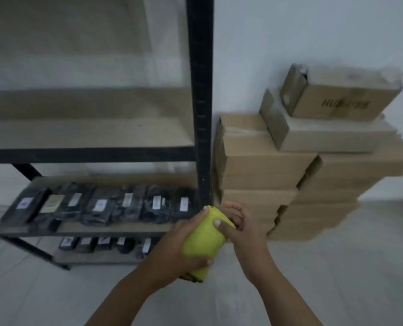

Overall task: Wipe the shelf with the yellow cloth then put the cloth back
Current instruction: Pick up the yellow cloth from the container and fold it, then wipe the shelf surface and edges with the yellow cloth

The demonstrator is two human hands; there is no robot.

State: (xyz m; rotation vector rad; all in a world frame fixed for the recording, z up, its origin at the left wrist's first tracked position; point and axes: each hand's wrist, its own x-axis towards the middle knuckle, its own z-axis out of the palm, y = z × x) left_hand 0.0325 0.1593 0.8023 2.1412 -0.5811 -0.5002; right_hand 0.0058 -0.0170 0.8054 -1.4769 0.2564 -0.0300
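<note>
The yellow cloth (204, 241) is folded into a thick pad and held between both hands low in the middle of the view. My left hand (179, 245) grips its lower left side, thumb across the bottom. My right hand (239, 228) pinches its upper right edge, thumb pressed on the front. The black metal shelf unit has a bare beige board (87, 128) at mid height, up and to the left of my hands. Its black upright post (200, 95) stands just above the cloth.
Several black packets with white labels (101, 205) fill the lower shelf, and more lie on the bottom one (106, 244). A stack of cardboard boxes (297, 161) stands against the white wall right of the post. The pale floor (348, 267) spreads below.
</note>
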